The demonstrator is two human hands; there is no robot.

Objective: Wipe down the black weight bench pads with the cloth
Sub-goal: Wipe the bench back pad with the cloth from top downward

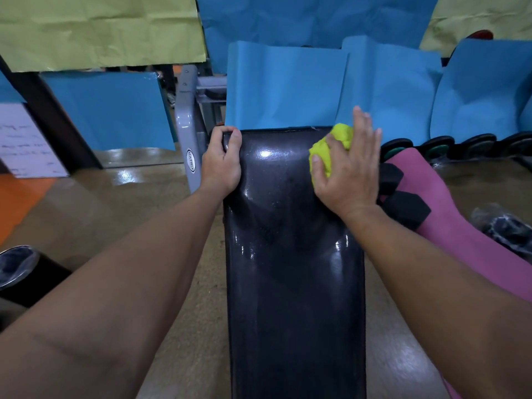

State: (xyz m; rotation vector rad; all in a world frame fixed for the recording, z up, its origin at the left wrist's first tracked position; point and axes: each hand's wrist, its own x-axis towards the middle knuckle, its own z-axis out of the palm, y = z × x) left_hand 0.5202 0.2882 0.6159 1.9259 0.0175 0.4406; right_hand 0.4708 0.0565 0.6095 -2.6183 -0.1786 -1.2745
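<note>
A long glossy black bench pad runs from the bottom of the view up to its far end in the middle. My left hand grips the pad's far left corner, fingers curled over the edge. My right hand presses a bunched yellow-green cloth onto the pad's far right corner, fingers spread over the cloth. Most of the cloth lies hidden under the palm.
A grey metal frame upright stands left of the pad. A pink mat with black pieces lies to the right, with dumbbells behind it. Blue and green paper sheets cover the background. A black bin sits at lower left.
</note>
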